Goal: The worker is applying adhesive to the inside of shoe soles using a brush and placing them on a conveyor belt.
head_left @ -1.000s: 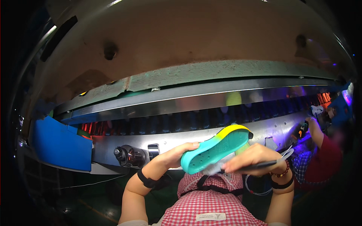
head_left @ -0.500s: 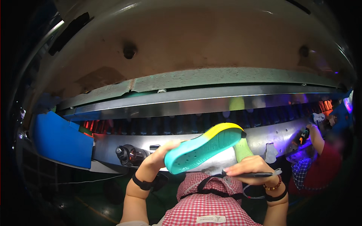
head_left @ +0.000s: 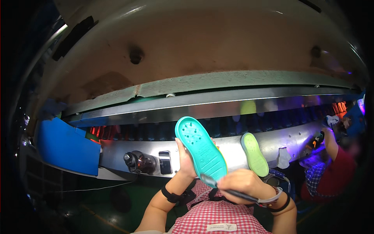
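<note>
Teal sole (head_left: pixel 201 150), head view, centre: my left hand's (head_left: pixel 187 163) fingers wrap it from behind, gripping. My right hand (head_left: pixel 245 184) clutches a brush (head_left: pixel 209 180) at its 6 o'clock end; contact unclear. Green sole (head_left: pixel 255 154) at 3 o'clock, phone (head_left: pixel 165 163) at 8.

Shoe factory: soles (head_left: pixel 200 146), roller conveyor (head_left: pixel 150 132), co-worker (head_left: pixel 333 177)
</note>
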`<state>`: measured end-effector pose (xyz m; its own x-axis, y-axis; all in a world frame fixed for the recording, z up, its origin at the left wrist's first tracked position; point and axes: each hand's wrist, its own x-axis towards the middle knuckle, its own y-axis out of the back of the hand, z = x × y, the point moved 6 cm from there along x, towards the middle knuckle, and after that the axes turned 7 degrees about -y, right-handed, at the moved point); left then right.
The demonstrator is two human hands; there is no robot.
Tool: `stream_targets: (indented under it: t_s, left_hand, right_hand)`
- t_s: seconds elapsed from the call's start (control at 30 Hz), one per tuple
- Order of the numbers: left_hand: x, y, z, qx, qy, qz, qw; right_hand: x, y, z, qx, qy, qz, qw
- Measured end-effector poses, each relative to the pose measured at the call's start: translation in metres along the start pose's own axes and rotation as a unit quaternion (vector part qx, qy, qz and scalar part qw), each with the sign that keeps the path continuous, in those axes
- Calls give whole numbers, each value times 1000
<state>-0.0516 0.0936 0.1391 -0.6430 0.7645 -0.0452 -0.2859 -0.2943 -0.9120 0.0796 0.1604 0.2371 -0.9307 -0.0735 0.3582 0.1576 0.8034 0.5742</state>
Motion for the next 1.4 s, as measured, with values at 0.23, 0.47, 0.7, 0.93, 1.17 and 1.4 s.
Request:
stream_targets:
  t_s: [0.23,0.47,0.7,0.93,1.17,1.4]
  left_hand:
    - [-3,-28,-6,-26,-24,-13,999]
    - [-1,-24,16,-7,-54,6,998]
    - [4,-40,41,-16,-95,-88,991]
    - [-22,-61,14,21,-86,-8,996]
    - [-10,-50,21,-9,-67,-45,997]
    - [-4,-47,29,43,-61,-46,996]
  right_hand:
    - [19,23,21,106,-92,94,986]
    - [7,35,20,128,-95,62,985]
    - [2,23,25,334,-68,-74,937]
    - [1,-1,58,643,-218,159,716]
    - [10,9,34,399,-160,65,901]
    - [32,26,17,274,-50,18,960]
